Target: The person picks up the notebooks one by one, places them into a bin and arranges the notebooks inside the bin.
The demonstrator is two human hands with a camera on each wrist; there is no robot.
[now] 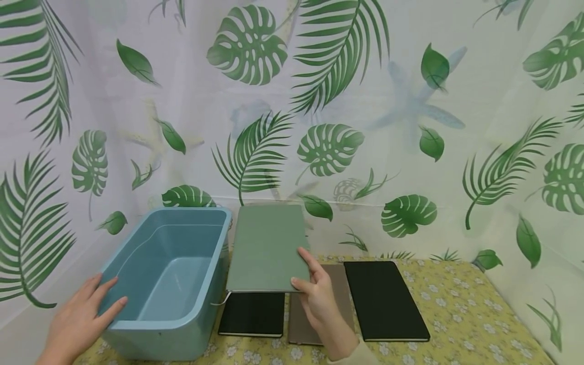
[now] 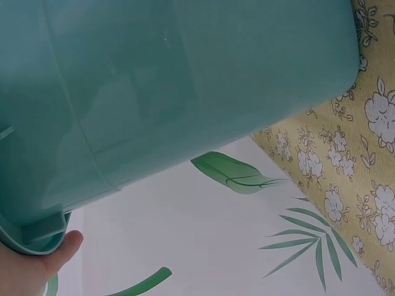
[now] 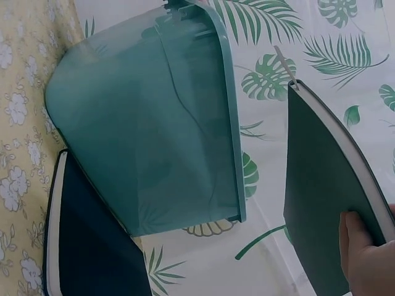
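My right hand [image 1: 319,294] grips a green notebook [image 1: 269,248] by its right edge, raised above the table beside the bin. A pale ribbon bookmark hangs from the notebook's near left corner, and the right wrist view shows its page edges and the fingers [image 3: 355,237] on its cover. At the left, my left hand [image 1: 84,314] rests over the near left rim of a blue plastic bin [image 1: 212,268]. Its fingers reach inside, while the left wrist view catches a thumb or finger [image 2: 71,243] at the rim from outside.
Under the green notebook lies a small black notebook [image 1: 251,317]. A brown notebook [image 1: 301,319], partly behind my right wrist, and a larger black notebook [image 1: 388,304] lie to its right. The table wears a yellow flowered cloth [image 1: 474,314]; a leaf-print curtain [image 1: 356,111] hangs behind.
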